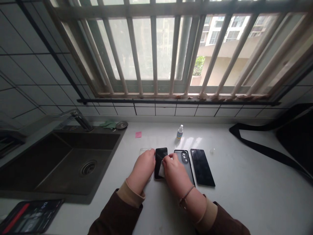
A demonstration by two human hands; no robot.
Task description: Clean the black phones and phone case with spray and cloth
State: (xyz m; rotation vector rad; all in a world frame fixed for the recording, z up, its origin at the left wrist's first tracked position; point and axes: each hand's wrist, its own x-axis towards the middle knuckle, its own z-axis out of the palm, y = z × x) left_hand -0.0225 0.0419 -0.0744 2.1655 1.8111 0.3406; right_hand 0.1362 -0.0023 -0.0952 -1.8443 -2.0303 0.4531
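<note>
3 scrns (pixel 161 153) (pixel 202 167) (pixel 34 215), 2 hands (pixel 145 161) (pixel 176 172), 1 btl (pixel 180 133) & 1 sink (pixel 58 164).

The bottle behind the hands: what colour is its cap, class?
White; the cap shows best in the head view.

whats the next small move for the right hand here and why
Probably slide the white piece up the phone between the hands: the right hand appears to pinch it over the lower screen, much of the upper screen shows uncovered, and the left hand is at the phone's left edge.
</note>
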